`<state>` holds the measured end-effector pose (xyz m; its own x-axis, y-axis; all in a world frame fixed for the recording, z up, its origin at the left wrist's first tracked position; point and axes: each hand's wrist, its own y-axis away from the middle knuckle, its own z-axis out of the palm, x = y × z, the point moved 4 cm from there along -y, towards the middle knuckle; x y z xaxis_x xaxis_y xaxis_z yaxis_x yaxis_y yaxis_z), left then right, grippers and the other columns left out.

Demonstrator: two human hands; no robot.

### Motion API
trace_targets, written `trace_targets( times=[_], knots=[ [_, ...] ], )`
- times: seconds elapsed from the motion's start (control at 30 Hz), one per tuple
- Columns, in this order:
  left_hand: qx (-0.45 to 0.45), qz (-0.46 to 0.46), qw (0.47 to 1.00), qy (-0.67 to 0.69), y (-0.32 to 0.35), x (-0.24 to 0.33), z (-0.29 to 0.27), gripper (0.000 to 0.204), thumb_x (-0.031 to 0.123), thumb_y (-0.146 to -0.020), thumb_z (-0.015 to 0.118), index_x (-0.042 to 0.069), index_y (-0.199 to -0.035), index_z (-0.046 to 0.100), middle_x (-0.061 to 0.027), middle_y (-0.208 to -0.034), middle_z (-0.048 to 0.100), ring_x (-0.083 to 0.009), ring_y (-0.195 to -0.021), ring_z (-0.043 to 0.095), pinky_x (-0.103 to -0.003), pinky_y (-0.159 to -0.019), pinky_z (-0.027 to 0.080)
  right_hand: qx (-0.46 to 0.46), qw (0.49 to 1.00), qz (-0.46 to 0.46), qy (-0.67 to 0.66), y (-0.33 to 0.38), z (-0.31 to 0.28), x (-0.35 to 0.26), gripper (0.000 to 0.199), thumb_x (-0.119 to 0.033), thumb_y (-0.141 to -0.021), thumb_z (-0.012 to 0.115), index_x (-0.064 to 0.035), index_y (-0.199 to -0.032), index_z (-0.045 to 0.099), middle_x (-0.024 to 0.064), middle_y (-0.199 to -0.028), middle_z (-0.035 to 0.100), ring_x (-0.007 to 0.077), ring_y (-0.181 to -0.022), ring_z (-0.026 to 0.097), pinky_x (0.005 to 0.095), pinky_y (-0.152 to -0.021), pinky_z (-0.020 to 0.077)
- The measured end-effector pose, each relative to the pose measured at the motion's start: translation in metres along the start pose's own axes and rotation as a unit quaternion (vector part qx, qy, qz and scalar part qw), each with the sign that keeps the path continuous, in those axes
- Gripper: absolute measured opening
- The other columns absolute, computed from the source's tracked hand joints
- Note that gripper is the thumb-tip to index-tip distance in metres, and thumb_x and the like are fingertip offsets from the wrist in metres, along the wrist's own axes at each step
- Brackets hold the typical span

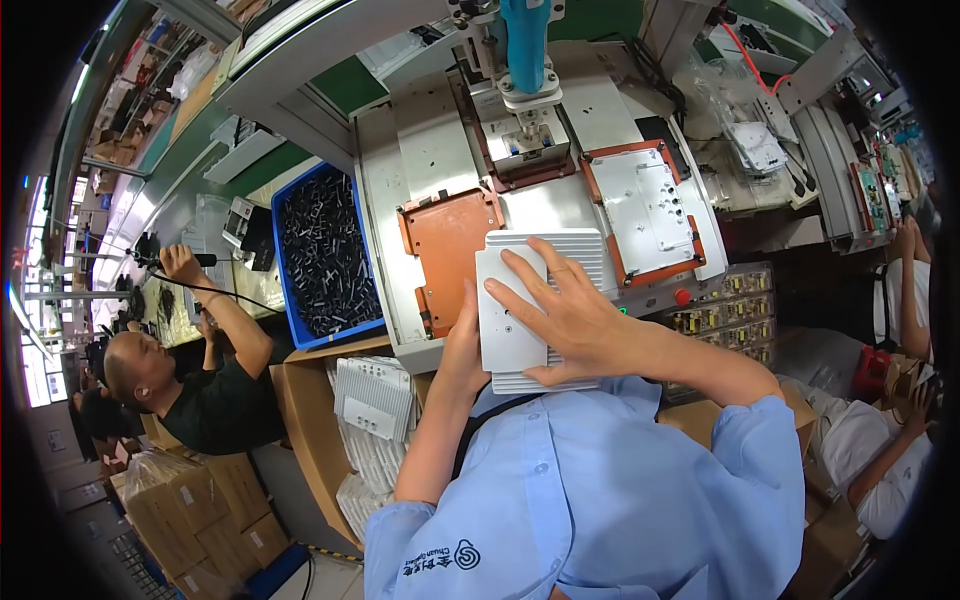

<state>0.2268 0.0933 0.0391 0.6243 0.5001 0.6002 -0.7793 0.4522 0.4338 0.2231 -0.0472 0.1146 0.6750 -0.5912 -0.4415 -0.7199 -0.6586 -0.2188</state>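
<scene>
the desk (420, 150) in front of you carries a press station with a blue-bodied tool (524, 45) hanging over its middle nest, and two orange fixture trays: the left orange tray (445, 240) sits bare, the right orange tray (648, 205) already bears a flat grey plate. beside the desk on your left stands a blue bin (322, 250) of small dark parts, and below it a carton of stacked white covers (372, 420), near enough, it seems, for you to draw from without stepping away.

you hold the white ribbed cover (530, 300) flat, just over the desk's near edge, between the two orange trays. its long axis runs away from you toward the press, ribbed bands at the far and near ends, the smooth face up.

your right hand (575, 315) lies spread on top, fingers open, pressing rather than clenched. your left hand (462, 345) supports the left edge; whether that grip is closed under it, i cannot tell.
</scene>
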Motion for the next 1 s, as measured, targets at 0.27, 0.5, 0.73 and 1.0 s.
trace_targets(
  times=[0.27,0.5,0.73,1.0],
  knots=[
    [-0.021,-0.016,0.999,0.042,0.006,-0.013,-0.007,0.061,0.052,-0.099,0.023,0.008,-0.14,0.032,-0.0139,-0.127,0.051,-0.0232,-0.113,0.057,-0.035,-0.089,0.054,0.003,1.0,0.002,0.003,0.013,0.014,-0.005,0.102,-0.042,-0.059,0.078,-0.0077,-0.143,0.032,0.0261,-0.144,0.027,0.0508,-0.129,0.027,0.0536,-0.098,0.0322],
    [-0.041,0.008,0.997,-0.061,0.017,-0.018,-0.025,0.067,0.037,-0.092,0.058,0.006,-0.142,0.027,-0.0131,-0.131,0.046,-0.0209,-0.116,0.053,-0.033,-0.091,0.05,0.036,0.999,-0.019,-0.017,0.017,0.018,-0.01,0.094,-0.044,-0.059,0.078,-0.0117,-0.139,0.039,0.0245,-0.143,0.028,0.0499,-0.129,0.027,0.0537,-0.098,0.031],
    [0.001,-0.014,0.996,-0.086,0.026,-0.017,-0.024,0.075,0.03,-0.084,0.067,0.005,-0.142,0.026,-0.0124,-0.132,0.045,-0.0211,-0.12,0.049,-0.035,-0.094,0.047,0.029,0.999,-0.037,-0.015,0.025,0.024,-0.017,0.09,-0.043,-0.061,0.076,-0.0118,-0.137,0.04,0.0235,-0.142,0.03,0.0494,-0.128,0.028,0.0533,-0.096,0.0333],
    [-0.032,-0.016,0.998,-0.044,0.03,-0.015,-0.014,0.08,0.037,-0.084,0.067,0.005,-0.144,0.023,-0.0135,-0.134,0.043,-0.0232,-0.122,0.047,-0.035,-0.096,0.045,0.034,0.999,-0.029,-0.018,0.029,0.022,-0.021,0.089,-0.043,-0.061,0.076,-0.0108,-0.136,0.042,0.0239,-0.142,0.03,0.0506,-0.128,0.028,0.0531,-0.096,0.0336]
  ],
)
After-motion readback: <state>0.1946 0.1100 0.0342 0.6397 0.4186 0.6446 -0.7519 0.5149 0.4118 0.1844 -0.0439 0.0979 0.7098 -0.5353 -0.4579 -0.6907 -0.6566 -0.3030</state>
